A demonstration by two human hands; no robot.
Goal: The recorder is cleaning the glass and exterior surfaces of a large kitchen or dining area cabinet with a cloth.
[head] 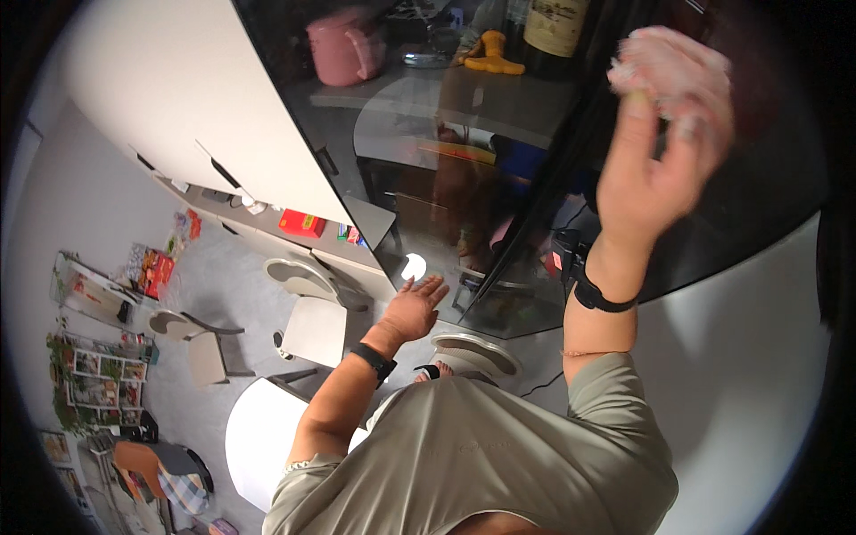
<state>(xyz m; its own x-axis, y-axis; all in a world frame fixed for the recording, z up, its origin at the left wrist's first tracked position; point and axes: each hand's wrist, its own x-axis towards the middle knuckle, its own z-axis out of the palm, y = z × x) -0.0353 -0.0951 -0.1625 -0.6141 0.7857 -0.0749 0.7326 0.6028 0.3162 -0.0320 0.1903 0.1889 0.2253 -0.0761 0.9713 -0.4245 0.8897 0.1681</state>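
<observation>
A crumpled pink cloth (679, 67) is pinched in the fingers of my right hand (659, 157), blurred by motion. It lies over or just before the dark glass doors (428, 200) of a cabinet; contact is hard to tell. My left hand (414, 309) has its fingers stretched out near the lower edge of the glass, holding nothing. Behind the glass stand a pink mug (341, 50), an orange three-armed object (495, 57) and a dark bottle with a pale label (556, 25). Reflections cover much of the lower glass.
White cabinet doors (194, 87) adjoin the glass, with a red box (301, 223) in the open niche below. Beige chairs (317, 331) and a white table (264, 435) stand to my left. Behind my feet (435, 370) is another chair's backrest (478, 353). A black cable (545, 386) runs along the floor.
</observation>
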